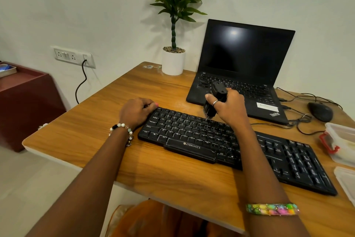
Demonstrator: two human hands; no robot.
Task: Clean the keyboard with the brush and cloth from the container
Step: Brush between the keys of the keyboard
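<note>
A black Zebronics keyboard (192,136) lies slanted across the wooden desk (96,136). My right hand (228,106) grips a black brush (216,100) held upright, its bristles touching the upper key rows near the keyboard's middle. My left hand (136,110) rests on the keyboard's far left corner with fingers curled over its edge. A clear plastic container (342,140) with red clips stands at the desk's right edge, and its lid (345,181) lies nearer to me. No cloth is clearly visible.
An open black laptop (242,67) with a dark screen stands behind the keyboard. A black mouse (319,110) and tangled cables lie to its right. A potted plant (173,60) stands at the back edge. A maroon cabinet (25,98) is at left.
</note>
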